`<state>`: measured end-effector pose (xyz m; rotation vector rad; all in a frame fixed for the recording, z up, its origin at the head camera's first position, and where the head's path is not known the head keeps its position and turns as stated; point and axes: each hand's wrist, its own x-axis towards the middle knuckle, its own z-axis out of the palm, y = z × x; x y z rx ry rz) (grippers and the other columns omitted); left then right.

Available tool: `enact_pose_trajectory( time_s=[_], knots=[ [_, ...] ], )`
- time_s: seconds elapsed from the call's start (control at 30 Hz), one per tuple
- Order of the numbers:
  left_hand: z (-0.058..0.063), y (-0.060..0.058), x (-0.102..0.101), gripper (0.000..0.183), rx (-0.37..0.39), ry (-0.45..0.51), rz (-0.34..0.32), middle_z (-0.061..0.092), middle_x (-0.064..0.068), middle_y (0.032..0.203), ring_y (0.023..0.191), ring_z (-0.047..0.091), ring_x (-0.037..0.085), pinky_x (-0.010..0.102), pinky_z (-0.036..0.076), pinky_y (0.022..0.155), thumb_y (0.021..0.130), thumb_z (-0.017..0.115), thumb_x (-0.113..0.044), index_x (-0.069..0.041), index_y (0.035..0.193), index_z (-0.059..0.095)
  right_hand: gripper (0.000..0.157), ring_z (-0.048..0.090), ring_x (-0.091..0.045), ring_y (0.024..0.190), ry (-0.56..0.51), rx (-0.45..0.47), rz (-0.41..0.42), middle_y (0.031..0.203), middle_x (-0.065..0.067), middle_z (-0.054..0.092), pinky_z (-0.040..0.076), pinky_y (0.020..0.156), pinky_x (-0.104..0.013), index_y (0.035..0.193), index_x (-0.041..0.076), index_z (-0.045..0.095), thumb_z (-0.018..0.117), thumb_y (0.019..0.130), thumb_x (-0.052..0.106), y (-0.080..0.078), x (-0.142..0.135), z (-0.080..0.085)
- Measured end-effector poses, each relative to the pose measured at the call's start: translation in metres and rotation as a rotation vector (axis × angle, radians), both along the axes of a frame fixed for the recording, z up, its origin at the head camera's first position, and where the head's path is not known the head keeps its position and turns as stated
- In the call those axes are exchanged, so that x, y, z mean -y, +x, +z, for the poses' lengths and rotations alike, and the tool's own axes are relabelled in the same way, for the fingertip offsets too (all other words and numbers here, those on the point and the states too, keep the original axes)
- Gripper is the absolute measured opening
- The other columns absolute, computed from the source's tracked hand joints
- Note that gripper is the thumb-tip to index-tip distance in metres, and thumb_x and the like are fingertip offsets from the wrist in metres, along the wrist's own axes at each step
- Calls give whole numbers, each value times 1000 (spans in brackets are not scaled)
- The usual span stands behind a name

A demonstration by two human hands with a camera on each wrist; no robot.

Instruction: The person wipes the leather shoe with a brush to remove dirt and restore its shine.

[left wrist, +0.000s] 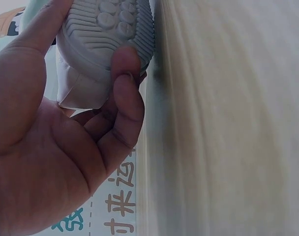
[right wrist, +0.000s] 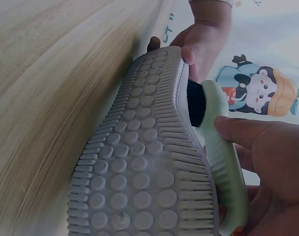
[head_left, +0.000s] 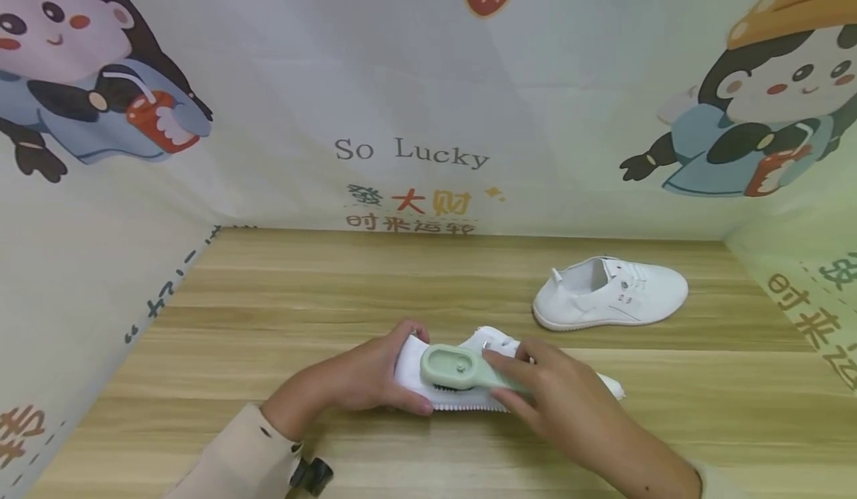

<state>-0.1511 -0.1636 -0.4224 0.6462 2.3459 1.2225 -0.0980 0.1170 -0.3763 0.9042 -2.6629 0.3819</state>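
A white shoe (head_left: 411, 387) lies tilted on its side near the front of the table, its studded sole (right wrist: 132, 162) facing the wearer. My left hand (head_left: 375, 369) grips it around the heel, with fingers curled over the sole's edge in the left wrist view. In my right hand (head_left: 559, 384) is a pale green shoe brush (head_left: 448, 365), held by its handle. The brush's dark bristles (right wrist: 195, 103) press against the side of the shoe by the heel. Part of the shoe's toe is hidden behind the right hand.
Another white shoe (head_left: 612, 294) stands upright at the back right of the wooden table (head_left: 321, 283). A printed cloth backdrop (head_left: 402, 75) rises behind the table and along both sides. Beside the left sleeve is a small black object (head_left: 312, 475).
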Motion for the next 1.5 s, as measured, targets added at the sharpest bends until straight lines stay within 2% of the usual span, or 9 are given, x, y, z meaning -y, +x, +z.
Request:
enact_pose_trajectory(
  time_s=[0.27,0.47,0.73,0.93,1.13,1.33,1.5],
  knots=[
    [-1,0,-4,78,14,0,0,58,9,102,66,62,17,35,56,56,73,90,-31,-15,128,38,42,48,-4,72,11,3,-19,92,7,57,43,59,-21,125,28,71,79,85,35,1,-3,-2],
    [0,-3,-7,79,2,-9,-5,59,9,103,69,63,17,34,56,59,73,90,-33,-16,129,37,43,47,-4,72,12,6,-73,92,11,55,42,58,-22,126,32,70,79,84,38,3,-10,3],
    [10,-6,-8,79,-6,-18,-10,60,8,100,67,63,17,34,55,60,74,90,-34,-17,130,37,42,44,-1,70,-17,-6,-76,90,12,53,39,57,-20,125,28,71,80,84,34,3,-17,8],
    [14,-7,-7,79,-26,-39,-9,60,7,101,73,63,17,32,55,65,73,90,-35,-16,130,38,43,45,-1,70,-20,-14,-86,91,12,54,41,59,-20,124,28,71,81,83,33,4,-21,10],
    [13,-5,-5,81,-13,-45,1,59,7,102,77,63,17,31,54,67,73,90,-35,-15,130,37,42,48,-2,72,39,-4,-104,92,10,57,43,59,-23,124,28,72,81,83,34,6,-36,11],
    [10,-3,-4,81,-4,-37,9,59,8,102,75,62,17,31,54,65,72,90,-34,-15,130,37,43,45,1,70,61,54,-106,90,12,55,42,59,-21,125,28,71,81,83,35,7,-47,13],
    [7,1,-1,80,19,-26,22,58,9,101,71,62,18,32,54,61,72,91,-31,-15,130,37,44,43,3,70,36,52,-56,91,13,54,41,60,-19,125,28,71,81,83,34,6,-42,7]
  ],
)
